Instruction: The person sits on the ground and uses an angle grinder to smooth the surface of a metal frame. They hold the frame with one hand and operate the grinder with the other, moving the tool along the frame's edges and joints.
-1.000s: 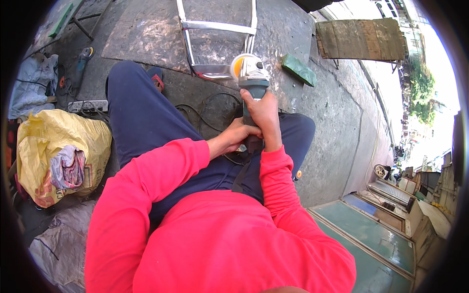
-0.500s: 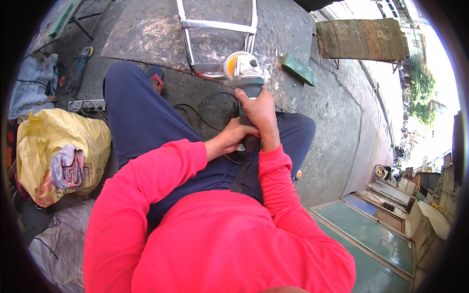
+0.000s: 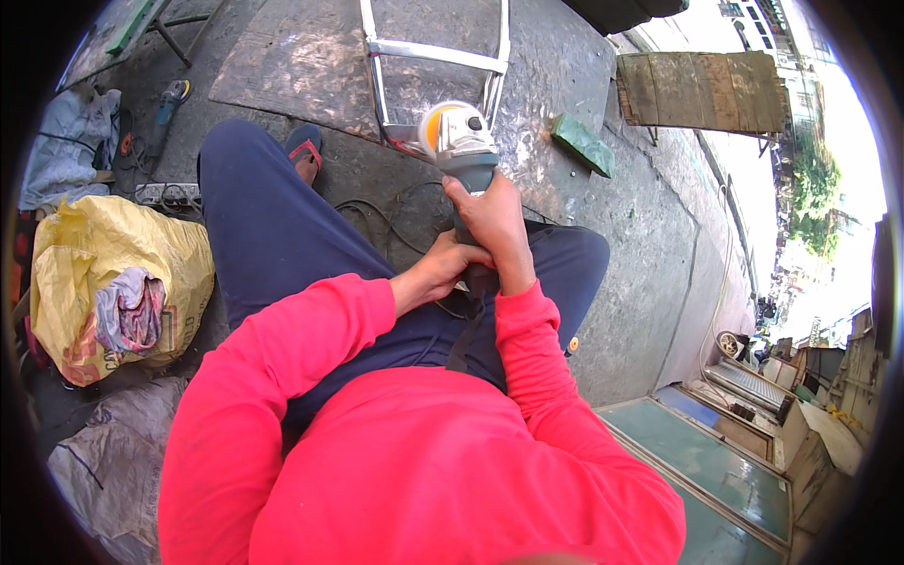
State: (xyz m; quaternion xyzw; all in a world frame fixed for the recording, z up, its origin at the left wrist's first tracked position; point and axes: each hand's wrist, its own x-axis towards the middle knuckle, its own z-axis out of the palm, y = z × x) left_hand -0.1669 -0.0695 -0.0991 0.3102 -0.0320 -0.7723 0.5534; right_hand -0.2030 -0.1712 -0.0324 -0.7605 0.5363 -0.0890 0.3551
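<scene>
Between my knees I hold an angle grinder (image 3: 466, 155) fitted with a white and orange disc (image 3: 434, 127). My right hand (image 3: 494, 215) wraps round its body just behind the metal head, the thumb along the side. Farther back, my left hand (image 3: 441, 268) grips the rear of the grinder, partly hidden by my right wrist. The disc is close to the lower end of a shiny metal frame (image 3: 438, 54) with crossbars; I cannot tell whether they touch. A green block (image 3: 582, 144) lies on the ground to the right of the frame.
A yellow sack (image 3: 71, 273) with a cloth on it stands at my left, near a power strip (image 3: 169, 194) and a second grinder (image 3: 168, 108). Dark cords (image 3: 381, 217) lie between my legs. A wooden board (image 3: 702, 91) stands far right; glass panels (image 3: 702, 447) lie near right.
The grinder has shifted slightly left relative to my body, with both hands still on it. The metal frame, green block and board sit a little farther right and lower in the view.
</scene>
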